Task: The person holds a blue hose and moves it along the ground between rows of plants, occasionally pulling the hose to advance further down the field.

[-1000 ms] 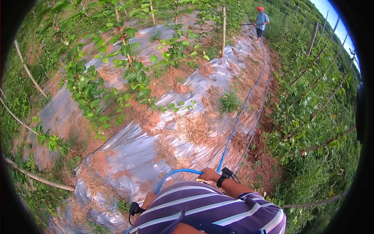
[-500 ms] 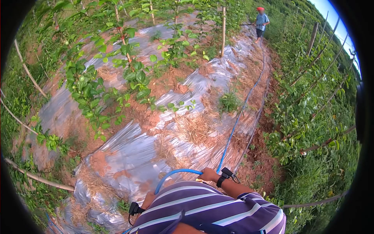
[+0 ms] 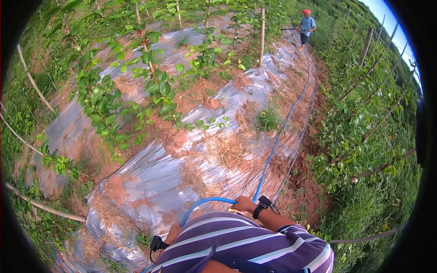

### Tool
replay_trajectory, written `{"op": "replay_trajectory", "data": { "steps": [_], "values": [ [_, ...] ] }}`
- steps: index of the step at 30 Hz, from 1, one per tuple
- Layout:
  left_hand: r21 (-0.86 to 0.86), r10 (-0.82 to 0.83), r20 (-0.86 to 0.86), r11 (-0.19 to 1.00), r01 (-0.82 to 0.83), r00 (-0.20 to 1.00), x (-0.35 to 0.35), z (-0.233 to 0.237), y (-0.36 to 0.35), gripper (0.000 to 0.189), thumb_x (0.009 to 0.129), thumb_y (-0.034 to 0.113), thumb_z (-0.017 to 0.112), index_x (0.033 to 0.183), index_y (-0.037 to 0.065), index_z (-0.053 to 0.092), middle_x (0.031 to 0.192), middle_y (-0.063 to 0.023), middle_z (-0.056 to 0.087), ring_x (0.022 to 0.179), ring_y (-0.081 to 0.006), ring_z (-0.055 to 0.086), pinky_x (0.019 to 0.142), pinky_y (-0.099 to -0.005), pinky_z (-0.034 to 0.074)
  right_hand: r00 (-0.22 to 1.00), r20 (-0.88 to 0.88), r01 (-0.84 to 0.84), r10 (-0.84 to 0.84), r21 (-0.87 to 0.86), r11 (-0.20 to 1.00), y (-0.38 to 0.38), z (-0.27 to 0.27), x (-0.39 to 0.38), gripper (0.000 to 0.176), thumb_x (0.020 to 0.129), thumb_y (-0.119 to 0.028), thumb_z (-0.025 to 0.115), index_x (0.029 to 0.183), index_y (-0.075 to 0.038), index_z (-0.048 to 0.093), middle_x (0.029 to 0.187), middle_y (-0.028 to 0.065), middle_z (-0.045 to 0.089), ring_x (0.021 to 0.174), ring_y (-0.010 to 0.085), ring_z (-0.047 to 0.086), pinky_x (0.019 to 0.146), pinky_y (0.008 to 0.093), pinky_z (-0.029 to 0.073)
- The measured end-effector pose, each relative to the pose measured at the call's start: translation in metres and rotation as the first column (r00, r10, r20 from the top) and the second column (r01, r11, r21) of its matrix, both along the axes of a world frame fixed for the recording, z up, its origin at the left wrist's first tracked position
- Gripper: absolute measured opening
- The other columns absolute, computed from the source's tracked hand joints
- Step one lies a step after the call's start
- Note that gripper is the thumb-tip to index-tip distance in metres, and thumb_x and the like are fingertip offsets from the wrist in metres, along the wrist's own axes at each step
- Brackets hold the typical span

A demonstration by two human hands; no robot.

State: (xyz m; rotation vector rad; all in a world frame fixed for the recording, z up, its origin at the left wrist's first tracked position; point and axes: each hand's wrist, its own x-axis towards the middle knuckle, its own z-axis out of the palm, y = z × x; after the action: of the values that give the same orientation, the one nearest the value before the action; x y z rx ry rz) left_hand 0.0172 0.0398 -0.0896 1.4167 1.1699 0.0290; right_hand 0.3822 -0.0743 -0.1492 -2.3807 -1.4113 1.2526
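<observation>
Before us, the hose (image 3: pixel 283 129) lay along the right edge of the plastic sheeting (image 3: pixel 157 182), running from our right hand (image 3: pixel 244 204) towards a person (image 3: pixel 306 26) near the sheeting's far end. We had straw (image 3: pixel 226 151) on the sheeting, left of the hose, plants (image 3: pixel 157 86) farther left, and vegetation (image 3: pixel 364 154) beyond the right edge.

The striped shirt (image 3: pixel 236 241), cut off at the bottom edge, hides the fingers of the left hand (image 3: pixel 173 233) and the blue hose (image 3: pixel 210 199) there. Far beyond the right hand (image 3: pixel 244 204), a person's (image 3: pixel 306 27) dark stick (image 3: pixel 288 29) is too small to identify.
</observation>
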Motion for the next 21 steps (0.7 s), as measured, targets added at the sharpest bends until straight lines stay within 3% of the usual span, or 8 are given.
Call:
{"op": "replay_trajectory", "data": {
  "steps": [5,7,11,13,21],
  "values": [
    [0.025,-0.018,0.010,1.000,0.018,1.000,-0.001,-0.003,0.001,0.034,0.085,0.030,0.072,0.098,-0.002,0.069,0.078,-0.0044,0.067,0.075,-0.0106,0.058,0.067,-0.0306,0.048,1.000,0.006,-0.003,0.003,0.000,1.000,0.000,-0.004,0.000,0.042,0.074,-0.046,0.066,0.097,-0.012,0.074,0.091,0.0187,0.070,0.087,0.0358,0.068,0.079,0.0453,0.053],
    [0.016,-0.019,0.013,1.000,0.019,1.000,-0.001,-0.002,0.001,0.035,0.085,0.031,0.071,0.097,-0.002,0.069,0.077,-0.0052,0.067,0.075,-0.0110,0.058,0.067,-0.0308,0.048,1.000,0.012,-0.010,0.010,0.040,0.999,0.000,-0.008,0.001,0.044,0.077,-0.052,0.066,0.094,-0.012,0.074,0.084,0.0169,0.070,0.081,0.0355,0.067,0.072,0.0448,0.052],
    [0.006,-0.026,-0.023,1.000,0.027,0.999,0.001,0.006,0.002,0.036,0.085,0.031,0.071,0.097,-0.002,0.069,0.077,-0.0061,0.067,0.074,-0.0116,0.059,0.068,-0.0310,0.048,1.000,0.015,-0.013,0.012,0.049,0.999,0.000,0.001,0.000,0.044,0.077,-0.052,0.066,0.095,-0.012,0.074,0.084,0.0174,0.070,0.081,0.0357,0.067,0.072,0.0447,0.052],
    [0.015,-0.064,-0.054,0.998,0.065,0.996,0.001,0.008,0.004,0.036,0.085,0.032,0.071,0.096,-0.002,0.070,0.077,-0.0066,0.067,0.074,-0.0119,0.059,0.068,-0.0312,0.048,1.000,0.014,-0.003,0.003,-0.005,1.000,0.002,0.007,-0.002,0.040,0.074,-0.045,0.065,0.095,-0.012,0.074,0.091,0.0188,0.070,0.087,0.0361,0.067,0.079,0.0450,0.053],
    [-0.021,0.004,-0.011,1.000,-0.004,1.000,0.000,0.002,-0.002,0.035,0.085,0.031,0.071,0.098,-0.002,0.070,0.078,-0.0056,0.068,0.075,-0.0118,0.059,0.068,-0.0311,0.048,1.000,0.009,-0.011,0.010,0.028,1.000,-0.001,-0.002,0.001,0.044,0.077,-0.051,0.066,0.095,-0.011,0.074,0.086,0.0186,0.069,0.082,0.0360,0.067,0.073,0.0447,0.052]
  ]
}}
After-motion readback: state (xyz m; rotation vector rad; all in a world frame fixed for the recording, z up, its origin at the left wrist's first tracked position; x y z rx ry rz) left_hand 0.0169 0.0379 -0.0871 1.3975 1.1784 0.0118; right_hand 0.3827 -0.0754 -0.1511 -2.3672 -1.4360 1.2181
